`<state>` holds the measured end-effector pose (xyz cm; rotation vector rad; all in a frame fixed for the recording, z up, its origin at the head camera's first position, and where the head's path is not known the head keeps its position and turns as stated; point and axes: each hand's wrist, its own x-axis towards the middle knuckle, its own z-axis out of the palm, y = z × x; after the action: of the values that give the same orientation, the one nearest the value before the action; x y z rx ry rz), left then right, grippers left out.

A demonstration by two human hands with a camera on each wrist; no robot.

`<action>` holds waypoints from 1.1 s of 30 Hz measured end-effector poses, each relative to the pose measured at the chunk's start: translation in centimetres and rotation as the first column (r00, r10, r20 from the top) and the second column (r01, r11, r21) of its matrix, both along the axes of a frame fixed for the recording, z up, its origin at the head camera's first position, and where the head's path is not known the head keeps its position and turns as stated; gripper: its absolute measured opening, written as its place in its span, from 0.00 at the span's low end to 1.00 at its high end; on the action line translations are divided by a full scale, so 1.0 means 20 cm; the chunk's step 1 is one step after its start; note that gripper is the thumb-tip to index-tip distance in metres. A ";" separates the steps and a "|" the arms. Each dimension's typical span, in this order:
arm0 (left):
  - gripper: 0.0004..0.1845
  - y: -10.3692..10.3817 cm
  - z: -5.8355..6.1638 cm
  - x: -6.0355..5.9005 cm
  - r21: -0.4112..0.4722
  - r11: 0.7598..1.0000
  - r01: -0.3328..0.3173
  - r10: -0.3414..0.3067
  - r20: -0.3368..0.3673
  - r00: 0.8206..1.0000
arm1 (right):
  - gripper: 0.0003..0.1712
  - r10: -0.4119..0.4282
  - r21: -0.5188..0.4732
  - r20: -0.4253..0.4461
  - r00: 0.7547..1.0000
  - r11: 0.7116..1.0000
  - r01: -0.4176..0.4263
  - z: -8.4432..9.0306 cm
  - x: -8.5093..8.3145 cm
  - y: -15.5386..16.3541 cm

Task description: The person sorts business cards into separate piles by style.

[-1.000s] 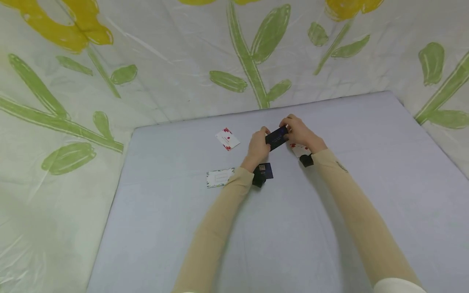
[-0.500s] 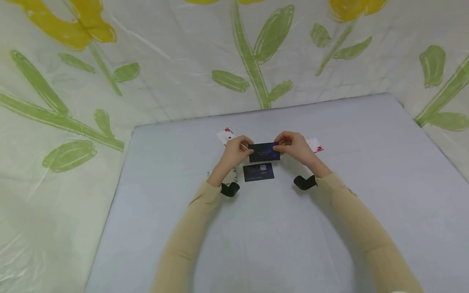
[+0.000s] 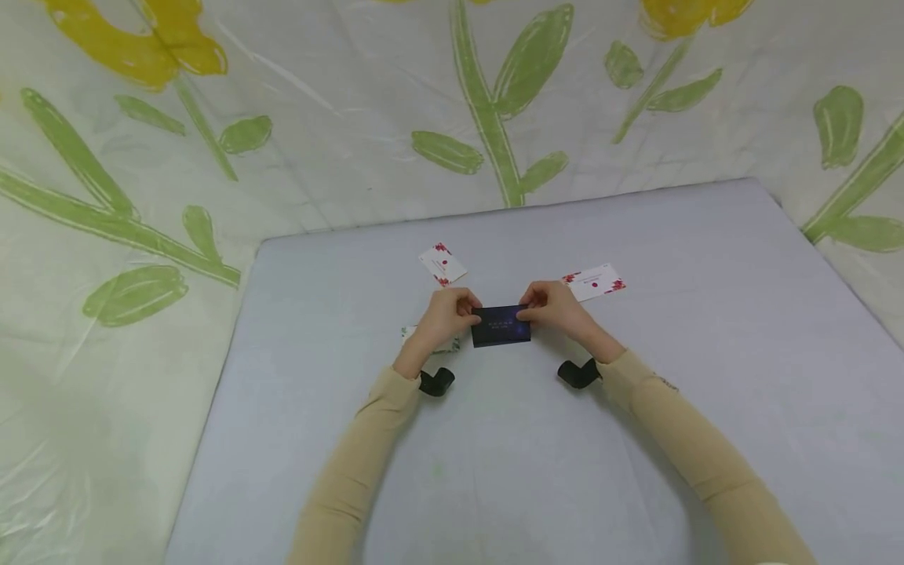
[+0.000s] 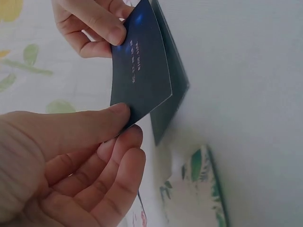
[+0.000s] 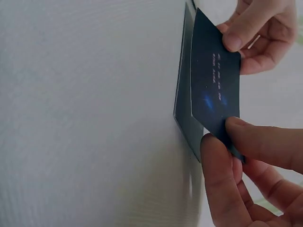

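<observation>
dark card [image 3: 501,326] was pinched by left hand [image 3: 443,318] and right hand [image 3: 560,308].
it was judged light, springy, best held by its ends.

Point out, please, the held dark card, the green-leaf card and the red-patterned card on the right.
Held dark card [image 3: 499,323], head view: printed middle.
Green-leaf card [image 4: 191,201], left wrist view: pale middle.
Red-patterned card [image 3: 592,282], head view: white middle.

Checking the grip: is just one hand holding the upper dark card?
No, the left hand and right hand both pinch the upper dark card.
</observation>
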<state>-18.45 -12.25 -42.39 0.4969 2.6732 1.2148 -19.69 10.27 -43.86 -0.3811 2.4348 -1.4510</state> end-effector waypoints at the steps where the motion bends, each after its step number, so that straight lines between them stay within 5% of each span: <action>1: 0.07 0.00 -0.01 0.00 -0.005 1.000 0.000 0.000 -0.003 1.000 | 0.08 0.002 0.014 -0.003 1.000 1.000 -0.002 0.00 0.00 0.00; 8: 0.07 0.02 -0.02 0.01 -0.050 0.999 -0.018 0.017 -0.027 0.999 | 0.07 0.016 0.157 -0.094 0.995 0.988 -0.001 0.00 0.00 -0.03; 22: 0.06 0.03 -0.04 0.02 -0.166 0.986 -0.005 -0.002 -0.043 0.999 | 0.05 0.098 0.272 -0.151 0.984 0.961 -0.054 0.01 0.02 -0.08; 33: 0.06 0.05 -0.04 0.03 -0.251 0.968 -0.005 -0.009 -0.051 0.999 | 0.06 0.169 0.471 -0.233 0.958 0.881 -0.042 0.06 0.04 -0.12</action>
<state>-17.79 -11.25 -43.10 0.4968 2.8142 0.8549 -18.80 7.97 -42.76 -0.6200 2.8127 -0.7683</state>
